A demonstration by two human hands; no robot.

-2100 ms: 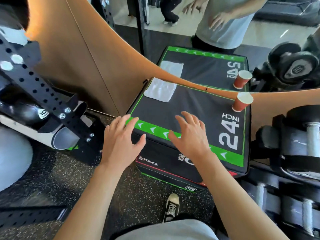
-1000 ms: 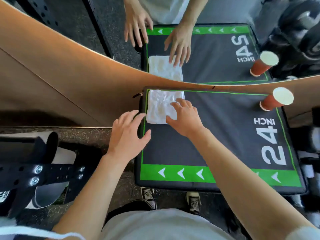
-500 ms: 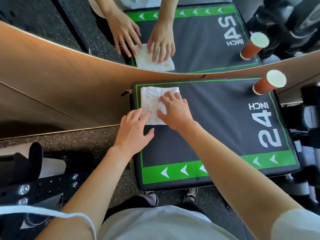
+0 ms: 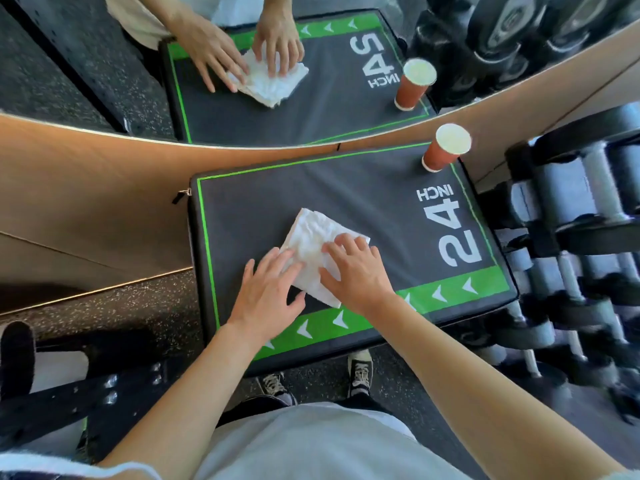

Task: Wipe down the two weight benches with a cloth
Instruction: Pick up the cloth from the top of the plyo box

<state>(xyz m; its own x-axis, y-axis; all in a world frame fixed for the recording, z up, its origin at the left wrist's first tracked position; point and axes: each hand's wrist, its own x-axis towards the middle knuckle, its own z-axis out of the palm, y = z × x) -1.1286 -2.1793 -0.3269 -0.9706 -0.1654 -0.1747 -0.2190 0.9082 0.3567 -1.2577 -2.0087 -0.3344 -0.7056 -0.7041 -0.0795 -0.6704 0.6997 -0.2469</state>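
Your left hand (image 4: 265, 295) and right hand (image 4: 353, 271) both press flat, fingers straight, on one white cloth (image 4: 313, 247). It lies near the front green edge of the one black box (image 4: 363, 209). Bare box top stretches far and right, up to one red cup (image 4: 443, 148) in the far right corner.

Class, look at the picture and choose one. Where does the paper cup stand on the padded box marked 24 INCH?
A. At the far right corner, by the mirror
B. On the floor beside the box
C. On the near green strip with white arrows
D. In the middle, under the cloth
A: the paper cup stands upright at the far right corner of the padded box, beside the mirror, apart from the white cloth.
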